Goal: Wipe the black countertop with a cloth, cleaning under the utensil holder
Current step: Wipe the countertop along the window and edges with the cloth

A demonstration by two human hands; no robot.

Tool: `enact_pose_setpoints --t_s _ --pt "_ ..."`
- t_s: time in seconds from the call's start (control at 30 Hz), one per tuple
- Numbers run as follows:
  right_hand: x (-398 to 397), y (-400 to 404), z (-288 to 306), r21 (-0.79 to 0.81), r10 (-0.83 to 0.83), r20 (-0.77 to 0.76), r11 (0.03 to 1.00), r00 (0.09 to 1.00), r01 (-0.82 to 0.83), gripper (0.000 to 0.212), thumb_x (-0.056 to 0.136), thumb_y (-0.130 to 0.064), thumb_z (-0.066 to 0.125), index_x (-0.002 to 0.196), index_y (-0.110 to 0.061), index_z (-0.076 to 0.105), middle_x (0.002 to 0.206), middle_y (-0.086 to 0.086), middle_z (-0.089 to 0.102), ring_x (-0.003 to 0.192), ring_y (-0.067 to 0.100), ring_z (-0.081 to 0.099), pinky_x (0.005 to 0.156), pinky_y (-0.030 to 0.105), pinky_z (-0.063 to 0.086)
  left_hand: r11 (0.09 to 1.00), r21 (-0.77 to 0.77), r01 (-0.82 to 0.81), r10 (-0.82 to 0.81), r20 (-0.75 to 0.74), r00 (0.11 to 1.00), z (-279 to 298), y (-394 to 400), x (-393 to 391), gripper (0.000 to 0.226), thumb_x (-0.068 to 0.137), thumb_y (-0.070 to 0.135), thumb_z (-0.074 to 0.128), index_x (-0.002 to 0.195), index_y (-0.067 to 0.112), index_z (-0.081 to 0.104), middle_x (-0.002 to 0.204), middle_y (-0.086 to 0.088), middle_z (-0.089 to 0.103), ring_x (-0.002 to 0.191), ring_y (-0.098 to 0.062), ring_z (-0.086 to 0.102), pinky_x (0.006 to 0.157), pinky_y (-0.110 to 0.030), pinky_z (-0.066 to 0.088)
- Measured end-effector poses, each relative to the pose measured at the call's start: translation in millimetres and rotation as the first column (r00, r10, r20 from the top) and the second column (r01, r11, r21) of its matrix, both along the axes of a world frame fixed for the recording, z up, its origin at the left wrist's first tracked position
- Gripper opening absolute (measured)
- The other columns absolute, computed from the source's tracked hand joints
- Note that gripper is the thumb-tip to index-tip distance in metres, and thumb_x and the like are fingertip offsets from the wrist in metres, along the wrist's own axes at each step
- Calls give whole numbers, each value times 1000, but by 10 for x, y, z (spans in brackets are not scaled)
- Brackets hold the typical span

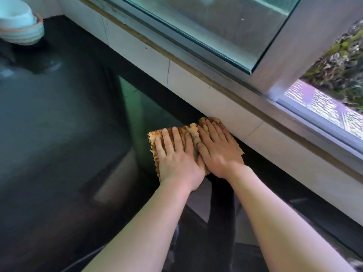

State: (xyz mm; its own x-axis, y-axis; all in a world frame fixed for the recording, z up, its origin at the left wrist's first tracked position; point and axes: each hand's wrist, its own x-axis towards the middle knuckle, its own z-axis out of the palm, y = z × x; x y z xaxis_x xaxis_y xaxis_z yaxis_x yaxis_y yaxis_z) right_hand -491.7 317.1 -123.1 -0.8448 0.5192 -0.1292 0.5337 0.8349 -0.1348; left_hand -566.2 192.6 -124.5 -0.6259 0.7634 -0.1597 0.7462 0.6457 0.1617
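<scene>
Black countertop (59, 118) running along white tiled wall (196, 85) under window (206, 22); stacked bowls (19, 22) sitting far left. We are pressing left hand (176, 160) and right hand (218, 152), fingers flat and spread, onto tan cloth (186, 132) touching wall base.

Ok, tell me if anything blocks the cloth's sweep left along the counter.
Nothing visible nearby. Both hands, left and right, press the cloth flat by the wall. The counter leftward lies bare until the stacked bowls in the far corner.
</scene>
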Motion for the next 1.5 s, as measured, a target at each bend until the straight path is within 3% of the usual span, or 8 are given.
enact_pose_setpoints --t_s 0.47,0.87,1.13,1.33,1.5 --pt "1540 20 9 -4 -116 47 993 992 116 61 102 -56 3 159 -36 -1 168 -8 -9 153 11 -15 125 42 -6 992 -29 122 -121 23 992 62 91 1408 78 98 59 8 159 14 -11 165 -23 -22 148 -49 -25 118 -64 -12" --pt "2463 -245 -50 37 -457 44 890 889 455 63 100 -50 7 160 -30 3 169 2 -6 154 17 -12 125 41 -8 946 -5 323 -322 46 946 61 106 2130 73 101 55 10 159 16 -12 166 -20 -18 150 -46 -22 116 -64 -16" --pt "2719 -705 -100 -40 -635 -27 773 772 633 70 95 -56 5 160 -31 7 169 -1 -7 154 16 -12 124 40 -9 886 23 463 -464 62 884 48 -163 2292 67 104 48 10 159 16 -9 167 -17 -17 151 -43 -22 118 -62 -13" --pt "2659 -974 -41 27 -637 -14 770 771 637 80 88 -54 4 160 -23 13 169 9 1 155 25 -4 125 43 -5 883 36 468 -469 122 875 122 -446 2265 65 106 41 11 156 12 -17 163 -15 -28 148 -39 -32 119 -58 -18" --pt "2345 -1066 -41 46 -561 7 827 828 560 79 90 -57 3 160 -23 12 168 7 -2 155 22 -8 125 42 -6 924 35 380 -380 163 910 148 -646 2025 68 105 36 17 150 7 -25 158 -19 -35 142 -40 -40 117 -58 -21"
